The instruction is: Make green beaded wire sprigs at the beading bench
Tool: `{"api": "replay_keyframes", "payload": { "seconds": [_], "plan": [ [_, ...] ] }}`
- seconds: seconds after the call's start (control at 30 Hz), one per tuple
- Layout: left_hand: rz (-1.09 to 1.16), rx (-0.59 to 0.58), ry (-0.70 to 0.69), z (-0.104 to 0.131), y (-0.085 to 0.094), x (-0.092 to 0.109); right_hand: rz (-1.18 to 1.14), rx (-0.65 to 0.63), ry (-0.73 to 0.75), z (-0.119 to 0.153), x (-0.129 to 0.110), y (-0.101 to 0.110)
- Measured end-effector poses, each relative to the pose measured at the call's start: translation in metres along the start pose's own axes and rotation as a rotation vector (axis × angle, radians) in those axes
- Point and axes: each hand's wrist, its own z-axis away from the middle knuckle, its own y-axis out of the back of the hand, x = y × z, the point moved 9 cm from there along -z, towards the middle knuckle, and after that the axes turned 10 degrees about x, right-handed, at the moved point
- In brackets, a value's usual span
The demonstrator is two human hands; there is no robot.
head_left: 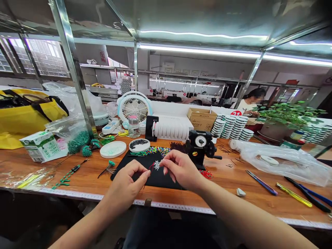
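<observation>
My left hand [129,181] is closed, thumb and forefinger pinching a thin red thread [151,167] above the black mat [124,173]. Right beside the thread is a small silvery, snowflake-like cluster [156,165]; whether it hangs on the thread or lies on the mat I cannot tell. My right hand [183,169] is closed in a pinch just right of the cluster, and what its fingertips hold is too small to make out. Colourful beads [160,151] lie along the mat's far edge. Red beads [206,174] show behind my right wrist.
A winding machine [201,145] stands behind my right hand. White dishes [113,149] sit at the back left. Tweezers [261,182], a yellow tool [294,194] and pliers [308,193] lie on the right. A metal post [75,69] rises on the left.
</observation>
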Motion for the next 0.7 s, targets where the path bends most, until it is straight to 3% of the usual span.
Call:
{"api": "replay_keyframes", "payload": {
  "seconds": [0.07,0.13,0.37,0.5,0.6,0.7],
  "plan": [
    [-0.033,0.013,-0.048,-0.011,-0.003,0.006,-0.104,0.186,0.196,0.009,-0.026,0.017],
    [-0.037,0.012,-0.073,-0.017,-0.008,0.012,-0.053,0.324,0.371,0.017,-0.041,0.027],
    [-0.004,-0.076,-0.076,-0.035,-0.019,0.022,0.426,0.388,0.608,-0.001,-0.04,0.017],
    [-0.06,-0.024,-0.162,-0.078,-0.002,0.043,0.603,0.367,0.662,-0.045,-0.048,0.026],
    [-0.145,0.052,-0.185,-0.12,0.014,0.057,0.542,0.342,0.58,-0.093,-0.05,0.041],
    [-0.205,0.048,-0.13,-0.15,0.021,0.059,0.498,0.283,0.494,-0.128,-0.046,0.045]
  ]
}}
